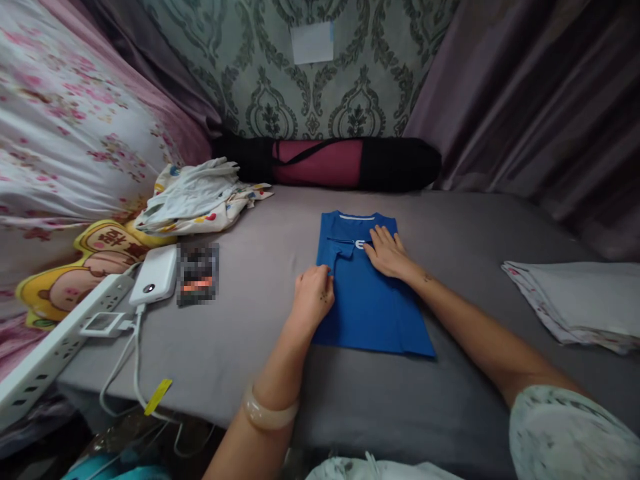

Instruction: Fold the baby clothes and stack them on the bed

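A blue T-shirt [370, 307] lies face up on the grey bed sheet, its neckline away from me. One side is folded inward, so a sleeve rests across the chest beside a white letter print. My left hand [314, 293] is closed on the shirt's left edge, its fingers pinching the fabric. On the right of the chest, my right hand [387, 252] lies flat with the fingers spread, pressing on the cloth near the print. A pale bangle [270, 408] circles my left wrist.
A white power bank [154, 275] with a cable, a power strip [65, 340] and a yellow plush pillow [70, 280] are at left. Crumpled clothes [200, 200] lie behind them. A black and maroon bag [320, 163] lines the wall; folded cloth [590, 293] lies right.
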`<state>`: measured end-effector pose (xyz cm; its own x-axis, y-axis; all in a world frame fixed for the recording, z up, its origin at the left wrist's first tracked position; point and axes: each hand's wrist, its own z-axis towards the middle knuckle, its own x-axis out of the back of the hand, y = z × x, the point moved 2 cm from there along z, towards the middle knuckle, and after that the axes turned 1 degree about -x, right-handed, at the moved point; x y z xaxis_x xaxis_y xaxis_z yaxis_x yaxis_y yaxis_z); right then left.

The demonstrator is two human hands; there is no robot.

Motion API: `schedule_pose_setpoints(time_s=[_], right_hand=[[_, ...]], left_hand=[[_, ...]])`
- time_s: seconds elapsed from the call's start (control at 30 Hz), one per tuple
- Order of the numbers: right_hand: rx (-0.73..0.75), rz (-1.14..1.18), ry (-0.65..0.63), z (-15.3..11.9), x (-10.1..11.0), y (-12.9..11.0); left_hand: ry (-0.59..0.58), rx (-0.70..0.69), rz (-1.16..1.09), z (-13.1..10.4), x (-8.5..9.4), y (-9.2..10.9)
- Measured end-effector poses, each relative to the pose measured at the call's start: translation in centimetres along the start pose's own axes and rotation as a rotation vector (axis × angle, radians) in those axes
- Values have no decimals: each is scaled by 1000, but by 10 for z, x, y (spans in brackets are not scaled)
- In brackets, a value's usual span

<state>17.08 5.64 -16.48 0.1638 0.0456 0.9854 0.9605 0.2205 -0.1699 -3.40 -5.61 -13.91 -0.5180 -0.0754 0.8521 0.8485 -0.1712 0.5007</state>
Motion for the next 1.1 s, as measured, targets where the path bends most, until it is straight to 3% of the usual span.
schedule_pose_setpoints(time_s=[0.13,0.23,0.4,0.5,0.6,0.73,0.87,0.97,1.1], right_hand=[[-47,2,-40,-5,-4,5],[-58,3,-44,-3,3,-4],[134,43,23,9,15,-51],[237,64,24,21,7,-77],[231,76,-21,30,-9,-86],[229,146,-89,36,-14,-83],[214,344,-139,26,6,-68],[231,408,-52,-4,25,-45],[185,324,-58,-71,32,-12]], left_hand=[[20,-11,8,0,-2,-3],[27,-13,15,0,-3,-3],[48,-25,11,1,-3,-3],[62,-27,1,2,-5,-6],[75,-22,-2,3,-6,-8],[75,-32,5,3,-6,-8],[61,-51,25,4,-5,-6],[51,-79,44,3,-3,-4],[-33,-173,64,-5,0,0]])
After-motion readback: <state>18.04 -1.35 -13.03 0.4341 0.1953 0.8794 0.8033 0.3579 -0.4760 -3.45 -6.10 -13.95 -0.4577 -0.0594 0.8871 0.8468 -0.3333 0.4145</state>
